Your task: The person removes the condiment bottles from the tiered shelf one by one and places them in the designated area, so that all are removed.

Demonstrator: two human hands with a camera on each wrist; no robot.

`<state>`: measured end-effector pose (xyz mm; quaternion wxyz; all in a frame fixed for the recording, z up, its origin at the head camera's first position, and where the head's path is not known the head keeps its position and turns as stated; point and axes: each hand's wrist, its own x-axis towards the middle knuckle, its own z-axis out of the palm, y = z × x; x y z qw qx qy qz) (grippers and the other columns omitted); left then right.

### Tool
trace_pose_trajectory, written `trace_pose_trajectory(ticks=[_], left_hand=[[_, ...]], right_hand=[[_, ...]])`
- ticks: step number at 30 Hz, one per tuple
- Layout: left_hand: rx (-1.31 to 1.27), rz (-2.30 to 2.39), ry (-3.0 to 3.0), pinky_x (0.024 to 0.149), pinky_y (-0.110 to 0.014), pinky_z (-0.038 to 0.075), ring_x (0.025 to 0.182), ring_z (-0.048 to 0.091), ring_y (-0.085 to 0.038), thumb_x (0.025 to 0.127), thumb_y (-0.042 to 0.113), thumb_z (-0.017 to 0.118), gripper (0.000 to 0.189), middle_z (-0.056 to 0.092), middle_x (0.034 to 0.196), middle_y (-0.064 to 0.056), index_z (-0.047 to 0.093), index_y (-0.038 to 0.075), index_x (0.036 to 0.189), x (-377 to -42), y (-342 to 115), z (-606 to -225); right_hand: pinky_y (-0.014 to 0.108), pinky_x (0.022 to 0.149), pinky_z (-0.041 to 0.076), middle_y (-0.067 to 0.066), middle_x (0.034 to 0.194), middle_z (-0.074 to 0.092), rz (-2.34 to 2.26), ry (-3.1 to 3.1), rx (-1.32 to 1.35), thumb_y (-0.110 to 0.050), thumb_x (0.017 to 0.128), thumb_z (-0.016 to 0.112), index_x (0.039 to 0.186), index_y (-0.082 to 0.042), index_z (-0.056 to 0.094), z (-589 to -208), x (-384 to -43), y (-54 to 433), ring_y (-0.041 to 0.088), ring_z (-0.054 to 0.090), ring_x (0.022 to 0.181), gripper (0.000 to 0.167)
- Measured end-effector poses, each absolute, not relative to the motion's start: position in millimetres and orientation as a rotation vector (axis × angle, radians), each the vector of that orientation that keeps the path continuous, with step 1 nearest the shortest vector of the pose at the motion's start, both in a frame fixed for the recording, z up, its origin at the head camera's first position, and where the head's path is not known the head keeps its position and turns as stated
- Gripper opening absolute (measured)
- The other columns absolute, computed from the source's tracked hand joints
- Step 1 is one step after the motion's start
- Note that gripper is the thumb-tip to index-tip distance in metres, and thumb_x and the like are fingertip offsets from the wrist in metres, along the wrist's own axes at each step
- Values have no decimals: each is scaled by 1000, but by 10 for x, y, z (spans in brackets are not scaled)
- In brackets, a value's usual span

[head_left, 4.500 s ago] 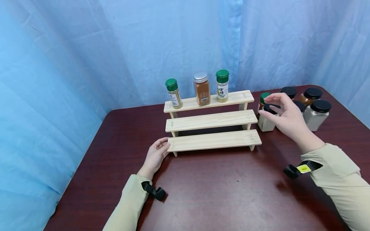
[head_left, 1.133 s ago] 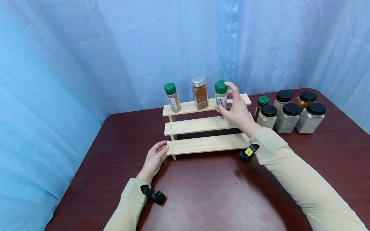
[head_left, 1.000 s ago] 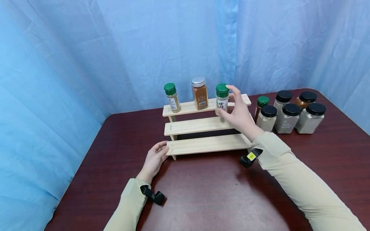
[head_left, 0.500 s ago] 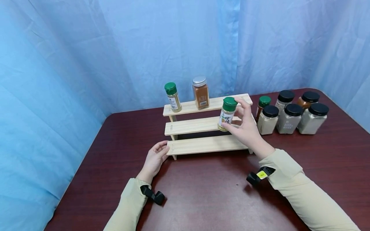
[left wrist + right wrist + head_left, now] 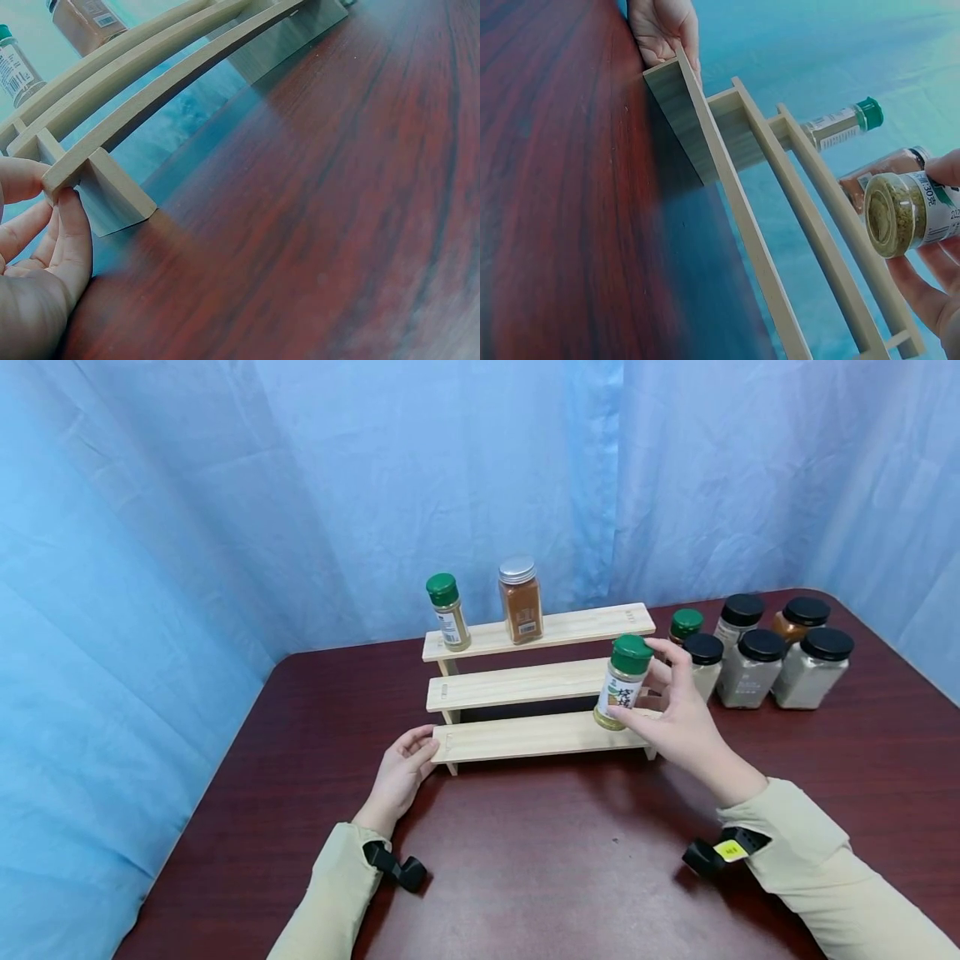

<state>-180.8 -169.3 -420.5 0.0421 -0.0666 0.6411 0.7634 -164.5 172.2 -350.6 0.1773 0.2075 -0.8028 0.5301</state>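
My right hand [image 5: 686, 718] grips a green-capped spice jar [image 5: 621, 683] between thumb and fingers. The jar is raised in front of the right end of a three-tier wooden rack [image 5: 525, 737]; its clear base with greenish-yellow contents shows in the right wrist view. At the rack's lowest tier, my left hand [image 5: 397, 777] pinches the left end of the board, thumb above and fingers below in the left wrist view. Up on the top tier stand another green-capped spice jar [image 5: 450, 614] at the left and a silver-lidded jar [image 5: 521, 602] of orange-brown powder near the middle.
Right of the rack several black-lidded jars [image 5: 813, 670] stand close together on the dark red-brown table [image 5: 510, 860], with a green-capped jar [image 5: 686, 623] beside them, partly hidden. A blue curtain [image 5: 360, 502] hangs behind and to the left.
My right hand took the green-capped spice jar off the right part of the top tier and has brought it forward, down and to the right. My left hand stays on the rack.
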Motion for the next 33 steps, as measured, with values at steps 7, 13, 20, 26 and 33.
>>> trace_pose_trajectory(ticks=[7, 13, 20, 26, 33], left_hand=[[-196, 2323, 1977, 71, -17, 49, 79, 57, -3, 95, -3, 49, 38, 54, 87, 5, 42, -9, 132, -1804, -1698, -4206], [-192, 2318, 1978, 71, -17, 49, 79, 57, -3, 94, -3, 50, 38, 54, 87, 5, 42, -10, 131, -1804, -1698, -4215], [-164, 2320, 1982, 73, -18, 50, 83, 59, -3, 95, -2, 50, 37, 56, 92, 3, 43, -10, 130, -1815, -1704, -4228], [-204, 2331, 1969, 71, -17, 50, 81, 58, -3, 94, -3, 50, 38, 55, 92, 1, 42, -10, 131, -1800, -1702, -4225], [-197, 2303, 1991, 72, -17, 50, 81, 57, -3, 95, -2, 50, 39, 53, 91, 3, 42, -8, 132, -1821, -1702, -4211]], right_hand=[[10, 75, 48, -3, 114, 53, 1416, -2319, 605, 13, 77, 68, 143, -9, 10, -3519, -1517, 1903, -10, 55, 94, 90], [9, 72, 47, -23, 110, 51, 1355, -2384, 584, 12, 75, 71, 141, -5, 10, -3565, -1420, 2127, -11, 56, 89, 92], [10, 69, 49, -26, 109, 52, 1409, -2410, 602, 16, 76, 68, 142, -6, 9, -3620, -1402, 2409, -9, 59, 86, 92], [13, 66, 50, -12, 112, 55, 1409, -2521, 572, 12, 77, 69, 144, -10, 8, -3685, -1474, 2614, -11, 57, 88, 92], [10, 66, 48, 36, 119, 50, 1360, -2633, 479, 6, 81, 69, 143, -9, 5, -3722, -1534, 2763, -20, 46, 90, 90]])
